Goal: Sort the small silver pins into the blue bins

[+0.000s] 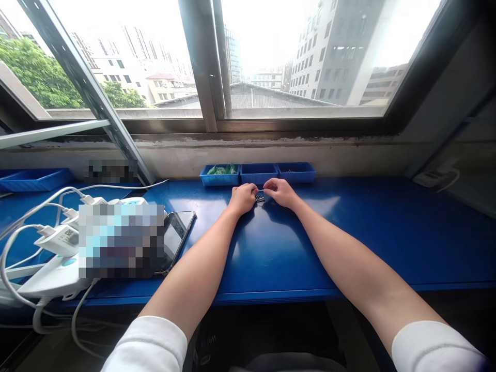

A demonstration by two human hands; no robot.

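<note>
Both arms reach forward over the blue tabletop, and the two hands nearly meet at its far side. My left hand [244, 199] is closed, its fingertips pinched together. Facing it, my right hand [280, 192] pinches with thumb and fingers. A thin, pale, rod-like piece [261, 190] spans the small gap between the fingertips; it is too small to name. Just below it, several small dark, slim metal pieces [260, 199] lie on the tabletop beside my left fingers, partly hidden by them.
Three blue bins line the wall: one with green-and-white items [220, 179], a middle bin [259, 172], and a right bin [296, 172] with small dark pieces. To the left lie a phone [179, 235], a white power strip [54, 279] with chargers and cables, and a blue tray [39, 181].
</note>
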